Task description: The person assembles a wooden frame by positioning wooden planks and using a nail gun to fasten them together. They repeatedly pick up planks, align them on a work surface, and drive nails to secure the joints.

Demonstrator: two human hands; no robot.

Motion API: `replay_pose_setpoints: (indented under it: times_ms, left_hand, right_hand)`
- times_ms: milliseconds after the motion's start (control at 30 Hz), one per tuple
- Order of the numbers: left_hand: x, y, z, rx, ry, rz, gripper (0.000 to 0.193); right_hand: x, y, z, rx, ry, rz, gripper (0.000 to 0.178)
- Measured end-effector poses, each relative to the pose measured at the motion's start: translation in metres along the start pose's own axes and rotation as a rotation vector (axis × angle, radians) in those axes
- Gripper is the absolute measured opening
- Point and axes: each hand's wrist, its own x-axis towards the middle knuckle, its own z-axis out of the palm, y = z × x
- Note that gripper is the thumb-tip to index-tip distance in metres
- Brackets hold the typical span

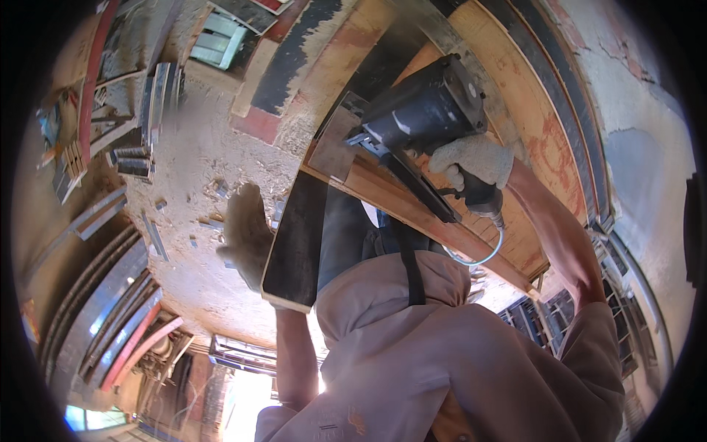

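Observation:
My right hand (471, 163), in a pale work glove, is wrapped round the handle of a black nail gun (423, 107). The nail gun's nose points left, over a small brownish wood piece (333, 144) at the corner of the wooden workbench (515, 254). A dark-faced board (296, 243) juts from that corner toward me. Beside the board's left edge is my left hand (247, 230), also gloved, with its fingers stretched out and slightly blurred. The board covers part of my left wrist; whether the palm touches it, I cannot tell.
A thin pale air hose (486, 259) loops from the nail gun's handle. Wood scraps (155, 237) and sawdust litter the floor. Long boards (110, 313) are stacked at the left, and more boards (545, 81) lie on the bench by the wall (644, 155).

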Motion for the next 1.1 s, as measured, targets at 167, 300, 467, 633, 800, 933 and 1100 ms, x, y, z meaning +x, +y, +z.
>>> replay_pose_setpoints:
  times_ms: [167, 300, 467, 633, 800, 933, 1100]
  left_hand:
    - [-0.007, -0.004, 0.006, -0.291, -0.507, 0.259, 0.073]
    - [-0.011, 0.001, 0.023, -0.220, -0.438, 0.267, 0.069]
    - [-0.013, -0.002, 0.031, -0.217, -0.395, 0.244, 0.066]
    - [-0.013, 0.001, 0.037, -0.195, -0.373, 0.238, 0.066]
    - [-0.011, -0.001, 0.043, -0.225, -0.370, 0.220, 0.065]
    - [-0.014, -0.001, 0.045, -0.237, -0.352, 0.210, 0.064]
    - [-0.010, -0.003, 0.039, -0.244, -0.363, 0.201, 0.063]
  right_hand:
    - [-0.009, -0.028, 0.018, -0.253, -0.079, 0.036, 0.018]
    - [-0.004, -0.042, 0.026, -0.288, -0.083, 0.022, 0.015]
    - [-0.005, -0.051, 0.025, -0.319, -0.098, 0.001, 0.018]
    - [0.002, -0.049, 0.016, -0.161, -0.134, 0.092, 0.012]
    - [-0.008, -0.052, 0.017, -0.162, -0.106, 0.070, 0.013]
    - [-0.006, -0.052, 0.008, -0.144, -0.169, 0.081, 0.018]
    - [-0.011, -0.054, 0.015, -0.164, -0.134, 0.045, 0.008]
